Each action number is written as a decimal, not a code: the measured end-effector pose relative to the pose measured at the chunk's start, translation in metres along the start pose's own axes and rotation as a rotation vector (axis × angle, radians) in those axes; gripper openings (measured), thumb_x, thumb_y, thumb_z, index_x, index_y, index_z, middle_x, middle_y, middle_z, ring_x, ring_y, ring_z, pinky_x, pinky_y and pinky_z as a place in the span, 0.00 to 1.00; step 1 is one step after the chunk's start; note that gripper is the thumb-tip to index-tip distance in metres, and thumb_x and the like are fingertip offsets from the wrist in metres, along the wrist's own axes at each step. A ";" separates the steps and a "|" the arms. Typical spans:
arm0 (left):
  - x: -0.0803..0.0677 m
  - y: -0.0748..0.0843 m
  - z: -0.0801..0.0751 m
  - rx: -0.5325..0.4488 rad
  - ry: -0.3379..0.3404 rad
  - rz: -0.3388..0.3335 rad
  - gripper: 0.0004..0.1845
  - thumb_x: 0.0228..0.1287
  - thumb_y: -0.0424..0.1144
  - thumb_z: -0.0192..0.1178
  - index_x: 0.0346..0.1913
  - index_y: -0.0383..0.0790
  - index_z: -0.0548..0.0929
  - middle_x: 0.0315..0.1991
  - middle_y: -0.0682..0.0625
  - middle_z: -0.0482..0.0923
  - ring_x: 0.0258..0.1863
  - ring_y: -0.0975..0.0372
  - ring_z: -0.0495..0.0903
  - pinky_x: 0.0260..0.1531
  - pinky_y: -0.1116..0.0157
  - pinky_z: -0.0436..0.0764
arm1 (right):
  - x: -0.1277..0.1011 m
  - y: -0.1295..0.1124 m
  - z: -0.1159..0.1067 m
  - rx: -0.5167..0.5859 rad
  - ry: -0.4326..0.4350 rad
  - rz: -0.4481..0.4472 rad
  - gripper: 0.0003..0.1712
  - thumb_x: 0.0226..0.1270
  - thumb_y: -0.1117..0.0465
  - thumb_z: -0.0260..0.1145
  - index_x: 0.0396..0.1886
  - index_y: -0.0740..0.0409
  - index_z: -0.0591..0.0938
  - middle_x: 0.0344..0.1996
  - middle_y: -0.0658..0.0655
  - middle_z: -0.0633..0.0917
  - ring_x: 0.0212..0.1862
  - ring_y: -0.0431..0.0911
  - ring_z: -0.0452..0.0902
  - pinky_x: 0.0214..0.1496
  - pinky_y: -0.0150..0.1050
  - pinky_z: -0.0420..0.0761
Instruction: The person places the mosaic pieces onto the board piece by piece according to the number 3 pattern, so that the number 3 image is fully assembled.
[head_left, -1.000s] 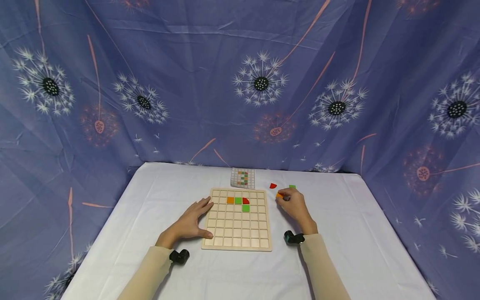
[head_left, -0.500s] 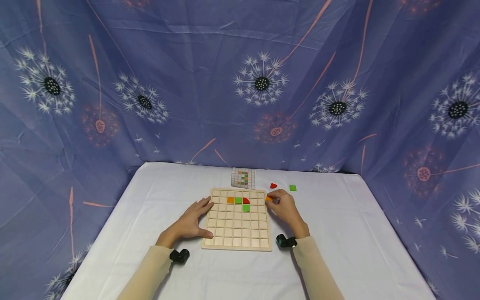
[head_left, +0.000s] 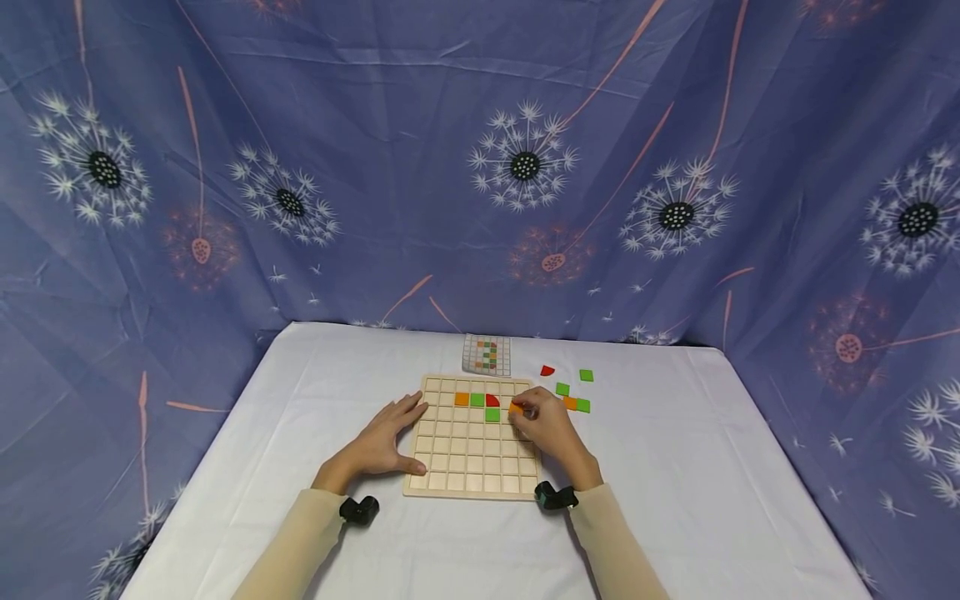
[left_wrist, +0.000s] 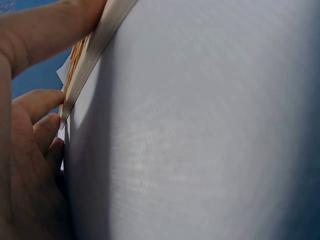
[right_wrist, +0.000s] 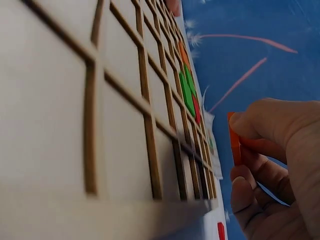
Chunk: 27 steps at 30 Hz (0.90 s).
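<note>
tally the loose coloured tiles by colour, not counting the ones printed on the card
Orange tiles: 3 (one on the board, one pinched in the right hand, one on the table)
Green tiles: 5 (two on the board, three on the table)
Red tiles: 2 (one on the board, one on the table)
Total: 10 in sight

The head view looks from 6 toward 12 o'clock, downward; the wrist views look low, very near, from 8 and 4. All share the board (head_left: 475, 465).
</note>
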<state>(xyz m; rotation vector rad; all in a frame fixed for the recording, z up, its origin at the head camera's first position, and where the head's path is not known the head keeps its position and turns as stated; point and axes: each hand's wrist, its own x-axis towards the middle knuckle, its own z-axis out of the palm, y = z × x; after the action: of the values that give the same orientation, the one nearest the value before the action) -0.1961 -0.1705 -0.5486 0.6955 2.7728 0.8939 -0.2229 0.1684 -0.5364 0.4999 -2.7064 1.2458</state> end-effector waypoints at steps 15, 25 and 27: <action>-0.002 0.000 0.000 -0.001 0.006 0.000 0.65 0.39 0.64 0.80 0.78 0.34 0.64 0.82 0.37 0.54 0.81 0.39 0.52 0.79 0.38 0.52 | -0.018 -0.014 0.021 0.004 -0.052 -0.064 0.09 0.64 0.65 0.74 0.44 0.60 0.90 0.44 0.52 0.85 0.39 0.40 0.79 0.39 0.31 0.83; -0.002 -0.001 0.001 -0.008 0.006 -0.005 0.65 0.39 0.64 0.80 0.78 0.34 0.64 0.82 0.38 0.53 0.81 0.39 0.52 0.79 0.39 0.51 | -0.018 -0.018 0.027 -0.005 -0.091 -0.075 0.11 0.64 0.65 0.74 0.46 0.62 0.90 0.45 0.54 0.86 0.40 0.40 0.79 0.38 0.29 0.82; -0.002 0.000 0.000 -0.008 0.009 -0.005 0.65 0.39 0.65 0.80 0.78 0.34 0.64 0.82 0.38 0.53 0.81 0.39 0.52 0.80 0.39 0.51 | -0.017 -0.019 0.028 -0.003 -0.091 -0.072 0.11 0.64 0.65 0.74 0.46 0.61 0.90 0.45 0.53 0.86 0.40 0.40 0.79 0.39 0.29 0.82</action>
<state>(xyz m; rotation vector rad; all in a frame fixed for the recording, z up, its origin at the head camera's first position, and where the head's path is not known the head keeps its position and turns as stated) -0.1947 -0.1714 -0.5490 0.6847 2.7763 0.9087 -0.1999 0.1401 -0.5455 0.6630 -2.7365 1.2292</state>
